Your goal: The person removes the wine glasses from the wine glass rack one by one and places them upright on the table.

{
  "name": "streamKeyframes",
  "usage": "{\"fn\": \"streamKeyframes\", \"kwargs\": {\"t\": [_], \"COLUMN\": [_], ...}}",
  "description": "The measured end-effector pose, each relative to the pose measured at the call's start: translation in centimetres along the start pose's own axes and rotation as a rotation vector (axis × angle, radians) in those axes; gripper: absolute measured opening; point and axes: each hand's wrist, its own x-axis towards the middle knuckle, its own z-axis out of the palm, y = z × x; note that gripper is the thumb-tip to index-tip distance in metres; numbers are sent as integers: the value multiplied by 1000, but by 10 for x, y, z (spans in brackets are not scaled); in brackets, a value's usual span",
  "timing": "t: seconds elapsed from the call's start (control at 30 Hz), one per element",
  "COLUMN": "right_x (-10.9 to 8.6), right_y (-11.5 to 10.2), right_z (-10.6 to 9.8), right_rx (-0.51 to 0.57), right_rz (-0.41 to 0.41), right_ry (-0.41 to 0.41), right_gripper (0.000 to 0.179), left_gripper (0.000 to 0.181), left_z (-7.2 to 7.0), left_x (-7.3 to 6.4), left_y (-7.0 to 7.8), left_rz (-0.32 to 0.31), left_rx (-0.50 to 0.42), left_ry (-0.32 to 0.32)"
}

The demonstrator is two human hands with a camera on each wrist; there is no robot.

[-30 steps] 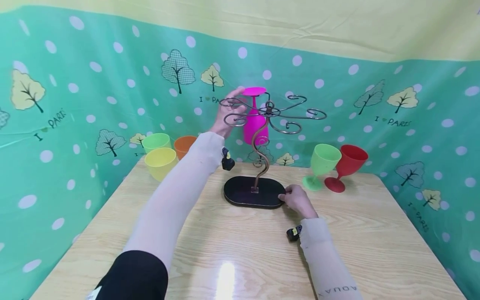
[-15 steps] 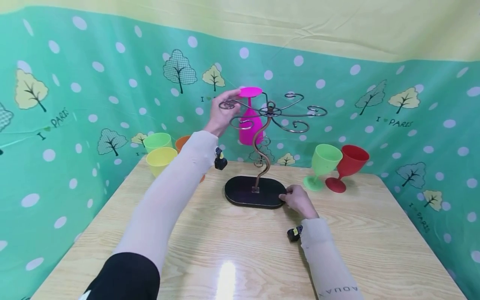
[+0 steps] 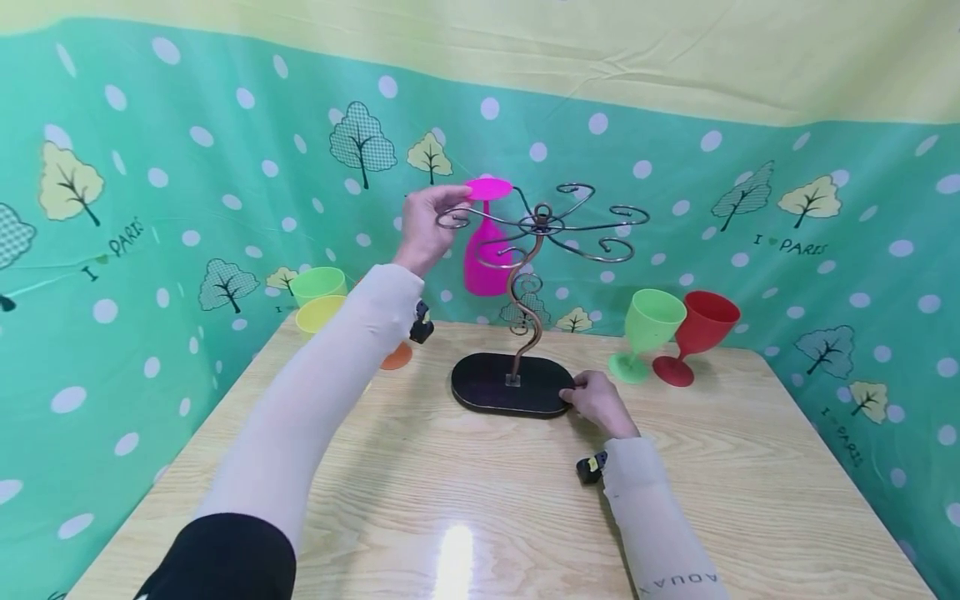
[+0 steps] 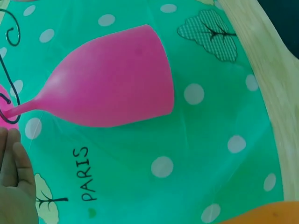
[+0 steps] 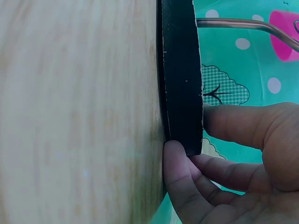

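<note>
A pink plastic goblet [image 3: 486, 265] hangs upside down from a scroll arm on the left of a metal glass rack [image 3: 525, 310]. My left hand [image 3: 429, 223] holds the rim of the goblet's foot with its fingertips; the thumb is hard to see. In the left wrist view, the goblet [image 4: 112, 79] lies sideways across the picture, with its stem in a wire scroll near the fingers [image 4: 23, 163]. My right hand [image 3: 597, 402] grips the right end of the rack's black oval base [image 3: 487, 383]. In the right wrist view, the thumb and fingers pinch this base [image 5: 182, 79].
On the right of the wooden table [image 3: 465, 467] stand a green goblet [image 3: 648, 325] and a red goblet [image 3: 703, 327]. Behind my left forearm are another green goblet [image 3: 318, 283], a yellow goblet [image 3: 318, 312] and an orange goblet [image 3: 397, 357], partly hidden. A patterned curtain [image 3: 262, 208] hangs behind.
My left hand and the pink goblet have moved left and slightly lower in the head view, and the rack's top arms have turned along. My right hand has stayed on the base.
</note>
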Motion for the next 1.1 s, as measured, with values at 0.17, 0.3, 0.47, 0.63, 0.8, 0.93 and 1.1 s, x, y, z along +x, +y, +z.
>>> {"fn": "streamKeyframes", "kwargs": {"t": [0.17, 0.3, 0.47, 0.63, 0.8, 0.93, 1.1], "right_x": [0, 1, 2, 2, 3, 3, 3], "right_y": [0, 0, 1, 2, 2, 3, 2], "right_z": [0, 0, 1, 2, 2, 3, 2], "right_rx": [7, 6, 5, 15, 31, 44, 41], "right_rz": [1, 3, 6, 7, 11, 24, 27], "right_ry": [1, 6, 13, 19, 15, 13, 11], "right_gripper": [36, 36, 37, 37, 35, 31, 32], "left_gripper": [17, 16, 16, 13, 9, 9, 12], "left_z": [-8, -13, -17, -19, -19, -16, -11], "left_x": [-3, -4, -8, -12, -12, -10, -6], "left_y": [3, 7, 12, 17, 22, 26, 33], "left_rz": [164, 220, 230, 316, 419, 480, 498], "left_rx": [505, 639, 659, 763, 845, 914, 1002], "left_ry": [21, 23, 25, 34, 19, -34, -79]}}
